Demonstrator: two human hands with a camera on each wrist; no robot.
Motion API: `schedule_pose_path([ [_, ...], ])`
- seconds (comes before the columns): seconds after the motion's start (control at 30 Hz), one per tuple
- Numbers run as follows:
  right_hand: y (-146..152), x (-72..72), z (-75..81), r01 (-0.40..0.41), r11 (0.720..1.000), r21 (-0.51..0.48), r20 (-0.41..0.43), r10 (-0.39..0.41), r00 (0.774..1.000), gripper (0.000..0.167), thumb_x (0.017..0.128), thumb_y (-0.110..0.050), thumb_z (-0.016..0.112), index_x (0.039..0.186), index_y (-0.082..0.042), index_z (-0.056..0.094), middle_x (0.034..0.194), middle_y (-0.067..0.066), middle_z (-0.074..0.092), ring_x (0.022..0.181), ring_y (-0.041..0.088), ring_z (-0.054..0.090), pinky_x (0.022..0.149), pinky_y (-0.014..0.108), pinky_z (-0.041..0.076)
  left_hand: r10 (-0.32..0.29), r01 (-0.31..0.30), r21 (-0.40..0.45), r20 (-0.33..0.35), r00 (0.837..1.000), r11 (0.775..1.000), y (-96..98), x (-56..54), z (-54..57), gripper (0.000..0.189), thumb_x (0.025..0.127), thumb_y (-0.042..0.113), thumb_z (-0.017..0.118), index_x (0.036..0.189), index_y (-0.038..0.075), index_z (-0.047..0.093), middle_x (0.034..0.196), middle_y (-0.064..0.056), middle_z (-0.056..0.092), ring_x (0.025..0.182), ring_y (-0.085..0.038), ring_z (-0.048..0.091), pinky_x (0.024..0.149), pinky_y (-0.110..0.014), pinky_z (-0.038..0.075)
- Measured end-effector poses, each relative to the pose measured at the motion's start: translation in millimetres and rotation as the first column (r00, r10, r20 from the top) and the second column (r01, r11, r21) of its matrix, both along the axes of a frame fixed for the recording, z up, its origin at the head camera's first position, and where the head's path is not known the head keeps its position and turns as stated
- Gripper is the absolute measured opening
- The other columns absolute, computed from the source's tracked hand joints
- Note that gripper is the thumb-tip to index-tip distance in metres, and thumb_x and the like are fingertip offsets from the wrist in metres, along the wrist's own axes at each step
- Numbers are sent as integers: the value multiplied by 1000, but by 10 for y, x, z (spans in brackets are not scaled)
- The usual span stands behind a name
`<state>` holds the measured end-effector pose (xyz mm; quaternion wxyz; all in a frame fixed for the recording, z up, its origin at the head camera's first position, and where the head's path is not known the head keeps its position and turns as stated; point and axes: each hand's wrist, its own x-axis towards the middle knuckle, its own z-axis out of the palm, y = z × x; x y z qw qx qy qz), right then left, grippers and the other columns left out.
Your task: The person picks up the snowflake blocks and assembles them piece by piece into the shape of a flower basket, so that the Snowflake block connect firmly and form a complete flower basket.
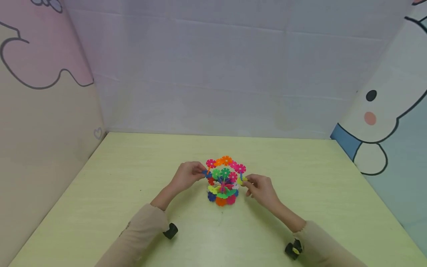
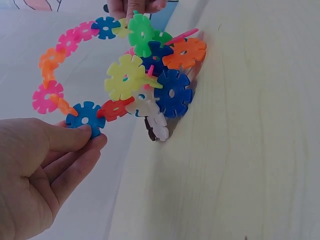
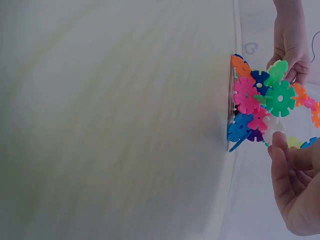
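Observation:
A basket-like build of interlocking plastic snowflake discs (image 1: 221, 201) in many colours stands on the table, with an arched chain of discs (image 1: 226, 160) rising over it like a handle. My left hand (image 1: 187, 175) pinches a blue disc (image 2: 85, 120) low on the left side of the arch, thumb on its face. On the opposite side my right hand (image 1: 263, 190) pinches a yellow disc (image 1: 241, 180) at the arch's other foot. In the right wrist view the right fingers (image 3: 283, 182) hide much of that disc. Green, pink and blue discs form the build's lower body.
The pale wood-grained table (image 1: 213, 237) reaches back to a white cloth wall (image 1: 213, 74). Printed cartoon panels (image 1: 383, 111) stand at both sides. Black wrist devices (image 1: 171, 231) are by the cuffs of both beige sleeves (image 1: 143, 230).

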<state>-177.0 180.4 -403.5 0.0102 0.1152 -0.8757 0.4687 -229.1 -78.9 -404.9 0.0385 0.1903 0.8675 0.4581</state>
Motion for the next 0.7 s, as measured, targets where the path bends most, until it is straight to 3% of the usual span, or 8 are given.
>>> schedule_pose_path([
  [0.17,-23,-5,-2,25,1000,-12,18,-25,1000,11,87,-3,58,91,5,65,82,17,68,50,25,60,44,22,46,-1,1,-5,-37,999,1000,9,12,9,6,80,1,67,85,3,66,82,-6,67,76,-18,65,66,-25,54],
  [0.37,-45,-5,-3,10,998,58,-22,-9,1000,9,85,-1,59,89,3,66,81,15,69,48,21,59,36,20,35,3,-4,-11,-65,998,1000,3,39,16,5,78,1,68,82,3,65,80,-6,67,74,-19,65,65,-25,53],
  [0.7,-36,-42,28,-79,985,155,-117,97,988,12,85,0,60,74,2,64,72,13,67,44,14,58,36,18,29,5,-5,-3,-69,998,1000,7,60,20,5,79,3,68,82,0,65,79,-7,67,71,-18,64,62,-23,52],
])
